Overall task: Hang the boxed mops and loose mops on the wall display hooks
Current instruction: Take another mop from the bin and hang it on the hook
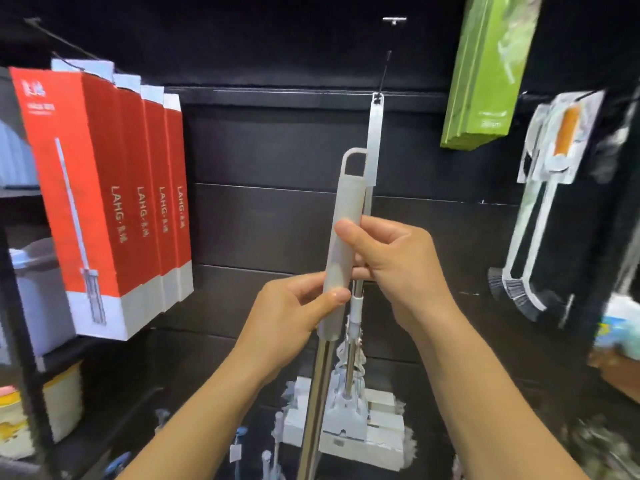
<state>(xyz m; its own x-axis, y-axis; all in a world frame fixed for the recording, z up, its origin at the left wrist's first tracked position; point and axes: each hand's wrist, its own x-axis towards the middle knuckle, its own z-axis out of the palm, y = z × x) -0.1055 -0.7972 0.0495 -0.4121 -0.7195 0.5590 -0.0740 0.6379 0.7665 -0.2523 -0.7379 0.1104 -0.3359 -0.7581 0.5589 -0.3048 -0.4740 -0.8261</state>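
Head view. Loose mop (341, 258) held near upright. Its top loop (354, 161) sits below and just left of the wall hook (384, 71), so the lift likely goes up and right.

Right hand (391, 261), higher and nearer the hook, curls round the grip. Left hand (294, 306) pinches the grip's lower end.

Count: one hung mop (375, 140) on the hook; four boxed mops (86, 188) well left of the hook.

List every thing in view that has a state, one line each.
Held mop: upright, loop not yet hooked.
Left hand: grips the mop's handle, lower.
Right hand: grips it higher up.
Rear mop: hanging on wall hook.
Red boxed mops: hanging in a row.
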